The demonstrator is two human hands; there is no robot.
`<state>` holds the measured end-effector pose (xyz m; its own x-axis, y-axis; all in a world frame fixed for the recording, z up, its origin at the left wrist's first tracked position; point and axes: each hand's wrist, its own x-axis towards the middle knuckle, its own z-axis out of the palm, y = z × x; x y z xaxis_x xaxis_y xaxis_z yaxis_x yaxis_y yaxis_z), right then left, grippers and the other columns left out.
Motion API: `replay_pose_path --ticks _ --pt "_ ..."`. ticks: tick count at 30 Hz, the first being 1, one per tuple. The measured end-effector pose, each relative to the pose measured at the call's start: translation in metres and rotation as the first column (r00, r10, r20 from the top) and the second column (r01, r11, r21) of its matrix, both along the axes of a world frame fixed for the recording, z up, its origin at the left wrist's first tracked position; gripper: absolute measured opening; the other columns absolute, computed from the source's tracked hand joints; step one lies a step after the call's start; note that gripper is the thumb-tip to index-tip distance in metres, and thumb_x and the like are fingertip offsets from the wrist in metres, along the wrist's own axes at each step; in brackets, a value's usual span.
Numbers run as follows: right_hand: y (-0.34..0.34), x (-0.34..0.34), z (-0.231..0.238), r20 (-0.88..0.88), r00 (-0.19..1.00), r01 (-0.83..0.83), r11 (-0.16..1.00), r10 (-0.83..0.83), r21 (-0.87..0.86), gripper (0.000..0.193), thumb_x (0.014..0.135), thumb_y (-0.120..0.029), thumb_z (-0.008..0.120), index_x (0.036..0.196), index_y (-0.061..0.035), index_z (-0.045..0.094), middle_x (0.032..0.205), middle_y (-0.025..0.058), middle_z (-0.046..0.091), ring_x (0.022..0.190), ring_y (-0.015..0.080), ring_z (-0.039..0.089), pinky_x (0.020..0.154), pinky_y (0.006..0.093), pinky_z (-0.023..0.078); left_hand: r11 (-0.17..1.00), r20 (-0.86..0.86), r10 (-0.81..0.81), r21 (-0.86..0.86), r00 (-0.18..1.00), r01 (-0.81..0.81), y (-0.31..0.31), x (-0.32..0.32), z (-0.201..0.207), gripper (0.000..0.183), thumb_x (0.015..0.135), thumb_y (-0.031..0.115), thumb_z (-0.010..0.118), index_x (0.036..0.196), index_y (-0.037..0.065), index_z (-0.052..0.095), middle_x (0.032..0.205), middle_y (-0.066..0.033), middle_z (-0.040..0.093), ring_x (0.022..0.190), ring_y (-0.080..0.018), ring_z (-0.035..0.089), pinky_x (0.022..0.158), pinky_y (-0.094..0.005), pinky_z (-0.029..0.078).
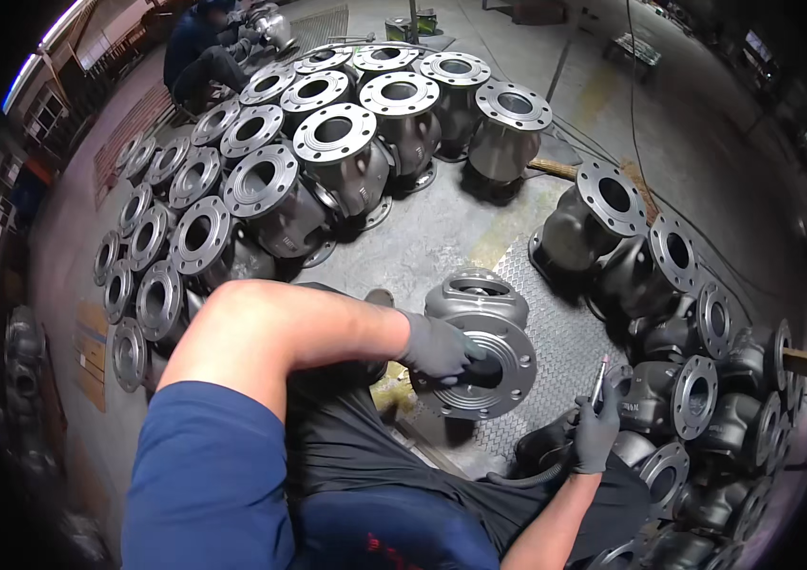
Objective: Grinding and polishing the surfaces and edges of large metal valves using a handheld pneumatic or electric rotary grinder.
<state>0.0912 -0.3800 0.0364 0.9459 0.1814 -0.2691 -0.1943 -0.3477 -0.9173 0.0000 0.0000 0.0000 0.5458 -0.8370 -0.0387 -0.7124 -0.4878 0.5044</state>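
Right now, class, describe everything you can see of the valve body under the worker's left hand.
The valve body is a dull grey, cast-metal-looking piece with a round flange facing the camera, ringed with bolt holes, and a second opening on top. It rests on the patterned metal floor plate, tilted. The gloved left hand reaches into the flange bore. The gloved right hand is apart, holding a pen-like tool.

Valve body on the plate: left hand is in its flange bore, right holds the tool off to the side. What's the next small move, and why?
Probably bring the right hand with its slim tool over to the flange face. The left hand already steadies the valve body at the bore, while the tool points up, clear of the flange.
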Motion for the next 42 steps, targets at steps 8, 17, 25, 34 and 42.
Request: replay_pose_path --ticks 8,17,25,34,42 --pt "0.031 -0.012 0.03 0.061 0.995 -0.067 0.984 0.078 -0.164 0.063 0.095 0.003 0.06 0.157 -0.0009 0.052 0.093 0.0095 0.072 0.065 0.0104 0.062 0.059 0.0275 0.051 0.928 0.495 0.061 0.292 0.867 -0.232 0.116 -0.004 0.057 0.015 0.089 0.012 0.065 0.103 0.011 0.071 0.108 -0.0093 0.073 0.118 -0.0281 0.066 0.126 -0.0389 0.038" --pt "0.015 0.0 -0.009 -0.028 0.998 -0.068 0.969 0.063 -0.237 0.062 0.096 0.002 0.056 0.157 -0.0008 0.05 0.102 0.0143 0.075 0.07 0.011 0.064 0.062 0.0286 0.053 0.224 0.323 0.909 0.153 0.263 -0.962 0.147 0.092 0.056 0.053 0.07 0.022 0.079 0.116 -0.001 0.066 0.108 -0.0255 0.074 0.108 -0.0418 0.071 0.1 -0.0488 0.054" --pt "0.026 0.004 -0.006 0.1 0.981 -0.125 0.936 0.166 -0.329 0.057 0.096 0.004 0.055 0.153 0.003 0.053 0.124 0.014 0.055 0.084 0.0162 0.07 0.071 0.0298 0.057 0.235 0.483 0.848 0.026 0.218 -0.972 0.104 0.144 0.035 0.084 0.071 0.05 0.087 0.125 -0.006 0.055 0.104 -0.0218 0.074 0.097 -0.041 0.074 0.088 -0.0489 0.057" --pt "0.032 0.0 -0.024 0.22 0.936 -0.153 0.878 0.276 -0.453 0.055 0.097 0.0 0.055 0.152 0.001 0.055 0.109 0.0116 0.066 0.083 0.0132 0.068 0.073 0.0276 0.054 0.111 0.379 0.887 0.382 0.265 -0.917 0.188 0.137 0.055 0.104 0.081 0.037 0.078 0.155 -0.015 0.026 0.126 -0.0291 0.068 0.118 -0.0435 0.069 0.111 -0.0492 0.047" --pt "0.033 -0.001 -0.051 -0.048 0.975 -0.22 0.902 0.218 -0.371 0.06 0.097 0.0 0.055 0.157 0.0003 0.051 0.103 0.0118 0.072 0.078 0.0113 0.064 0.07 0.0262 0.052 0.116 0.631 0.731 0.263 0.262 -0.958 0.183 0.184 0.044 0.052 0.09 0.036 0.074 0.12 -0.003 0.061 0.1 -0.0165 0.078 0.095 -0.0362 0.077 0.093 -0.0488 0.054"
